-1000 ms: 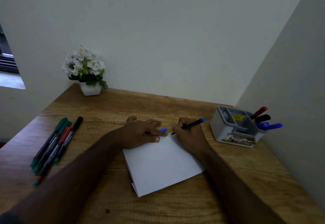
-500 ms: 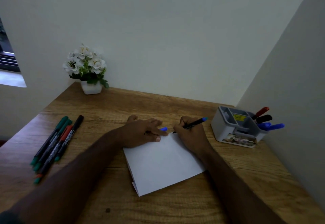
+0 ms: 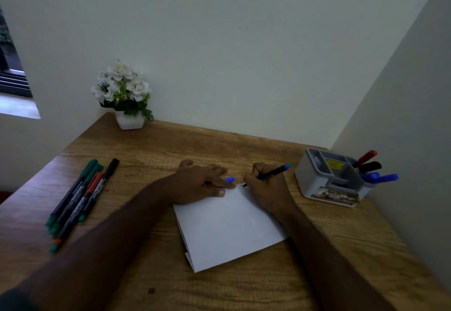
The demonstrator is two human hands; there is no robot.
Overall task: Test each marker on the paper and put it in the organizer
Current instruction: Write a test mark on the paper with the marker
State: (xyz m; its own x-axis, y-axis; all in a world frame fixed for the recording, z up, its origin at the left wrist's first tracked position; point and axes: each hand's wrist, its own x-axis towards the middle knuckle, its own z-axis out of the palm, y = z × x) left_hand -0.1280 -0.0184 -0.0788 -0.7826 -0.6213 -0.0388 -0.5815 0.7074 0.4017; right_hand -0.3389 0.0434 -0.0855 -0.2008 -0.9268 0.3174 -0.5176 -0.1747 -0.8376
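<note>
Roughly midway: 4 markers (image 3: 373,170) already stand in the organizer (image 3: 327,183) at the right by the side wall, about 5 untested markers (image 3: 80,200) lie in a bunch at the left of the wooden desk (image 3: 151,147). The right hand (image 3: 266,186) grips a blue marker (image 3: 274,172) like a pen, tip on the far corner of the folded white paper (image 3: 227,230). The left hand (image 3: 197,183) rests flat on the paper, the blue cap (image 3: 229,179) poking out under its fingers. Plain pale walls, potted white flowers (image 3: 124,98) at the back left corner, window edge far left
</note>
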